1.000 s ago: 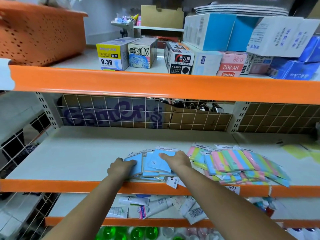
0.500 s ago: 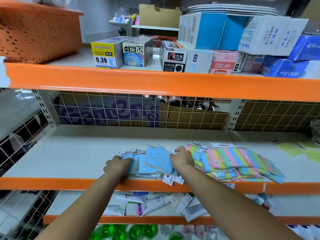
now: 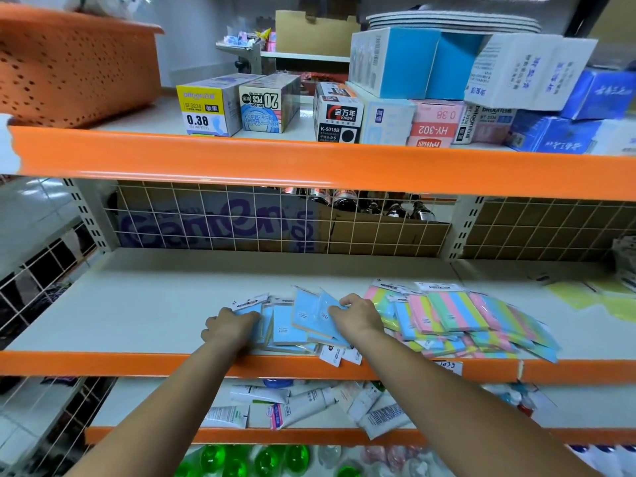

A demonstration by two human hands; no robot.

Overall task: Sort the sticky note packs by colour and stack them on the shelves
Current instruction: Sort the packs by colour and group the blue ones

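Several light blue sticky note packs (image 3: 285,325) lie bunched near the front edge of the middle shelf (image 3: 137,304). My left hand (image 3: 229,327) grips the left side of the bunch, fingers curled over the leftmost pack. At the right side, my right hand (image 3: 358,316) holds a couple of tilted blue packs, thumb on top. To the right lies a loose heap of striped multicolour packs (image 3: 457,315). Yellow packs (image 3: 581,297) lie at the far right.
An orange beam (image 3: 241,364) fronts the shelf, with a wire grid (image 3: 275,218) behind. The upper shelf carries an orange basket (image 3: 69,67) and stationery boxes (image 3: 340,115). Below sit tubes (image 3: 303,404) and green bottles (image 3: 241,459).
Both hands have drawn the blue packs closer together. Packs under my right hand have tipped up from flat to tilted.
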